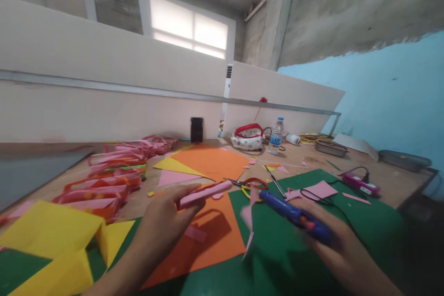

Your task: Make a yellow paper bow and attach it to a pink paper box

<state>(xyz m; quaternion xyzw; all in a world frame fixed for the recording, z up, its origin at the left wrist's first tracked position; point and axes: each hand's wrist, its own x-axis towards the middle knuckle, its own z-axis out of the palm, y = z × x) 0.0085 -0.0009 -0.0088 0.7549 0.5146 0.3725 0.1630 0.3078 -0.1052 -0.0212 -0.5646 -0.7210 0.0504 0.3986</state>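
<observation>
My left hand (163, 222) is closed on a folded pink piece (204, 194) of felt-like sheet, held edge-on over an orange sheet (225, 240). My right hand (328, 229) is wrapped round a blue hot glue gun (287, 208), its nozzle pointing left toward the pink piece but apart from it. A narrow pink strip (247, 218), blurred, hangs at the nozzle; whether it sticks to the gun I cannot tell. Scissors with red and yellow handles (255, 184) lie behind, between the hands. A pen (275, 181) rests beside them.
Several pink and orange handled bags (114, 185) line the left side. Yellow sheets (52, 231) lie front left on a green sheet (284, 263). At the back stand a phone (196, 129), a pouch (248, 138) and a water bottle (276, 136). A corded purple device (360, 184) sits right.
</observation>
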